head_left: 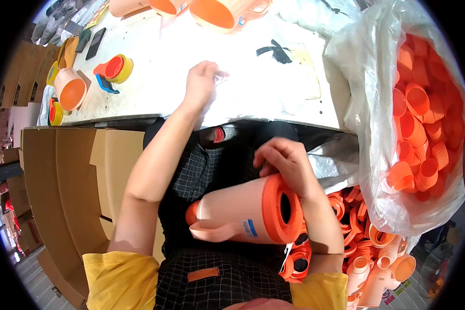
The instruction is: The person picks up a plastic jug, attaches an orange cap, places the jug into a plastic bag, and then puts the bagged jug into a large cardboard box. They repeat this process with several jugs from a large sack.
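Note:
My left hand [201,85] is over the bright white tabletop, its fingers pinched together. A thin translucent wisp shows at its fingertips, but glare hides what it is. A peach-coloured thermos jug [232,209] with a handle lies on its side across my lap. Its orange ring-shaped base, with a dark centre, faces right. My right forearm passes against that base end. Beyond the jug, my right hand [284,157] hovers near the table edge with fingers loosely bent and apart, and nothing visible in them.
Peach jug bodies [217,13] stand at the table's far edge. On the left are a roll of yellow tape [123,70], a peach cup [70,89] and a phone [95,44]. An open carton [72,181] is left of me; a clear bag [369,155] of orange cups and piled jug parts are right.

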The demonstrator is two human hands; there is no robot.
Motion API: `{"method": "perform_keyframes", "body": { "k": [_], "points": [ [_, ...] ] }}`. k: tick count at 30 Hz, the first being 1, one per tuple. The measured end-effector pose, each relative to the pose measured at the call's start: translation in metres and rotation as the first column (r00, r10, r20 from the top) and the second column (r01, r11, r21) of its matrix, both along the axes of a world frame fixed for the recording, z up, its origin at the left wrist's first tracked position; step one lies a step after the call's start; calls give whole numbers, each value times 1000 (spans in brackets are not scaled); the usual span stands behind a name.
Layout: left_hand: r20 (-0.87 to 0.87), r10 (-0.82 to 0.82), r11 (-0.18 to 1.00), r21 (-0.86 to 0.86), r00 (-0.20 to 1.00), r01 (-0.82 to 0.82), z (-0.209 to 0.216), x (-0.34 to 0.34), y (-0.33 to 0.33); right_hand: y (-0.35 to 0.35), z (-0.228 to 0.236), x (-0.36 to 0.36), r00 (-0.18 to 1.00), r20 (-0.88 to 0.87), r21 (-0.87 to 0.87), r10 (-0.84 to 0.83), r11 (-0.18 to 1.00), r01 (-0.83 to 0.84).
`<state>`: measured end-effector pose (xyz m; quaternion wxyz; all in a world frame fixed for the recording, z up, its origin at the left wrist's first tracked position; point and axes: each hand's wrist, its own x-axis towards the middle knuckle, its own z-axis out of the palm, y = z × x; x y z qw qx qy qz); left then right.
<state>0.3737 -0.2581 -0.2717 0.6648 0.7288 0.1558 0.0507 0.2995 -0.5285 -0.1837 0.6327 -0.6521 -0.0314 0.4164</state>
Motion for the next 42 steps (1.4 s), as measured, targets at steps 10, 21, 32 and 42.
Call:
{"method": "perform_keyframes", "body": {
  "k": [10,21,32,42],
  "points": [
    [-28,-425,853,-347,905,390,90,-107,-85,-11,-13,-3,891,309,178,-332,941,289],
    [280,-429,895,259,859,363,58,-144,-55,-67,-80,-56,323,2,352,-947,302,886],
    [-99,-170,818,541,981,196,59,-349,-3,-6,-104,-213,762,602,-317,239,947,-47],
    [259,587,266,833,767,-485,155,-560,201,77,-53,-196,664,622,-136,416,892,-431]
  ]
}}
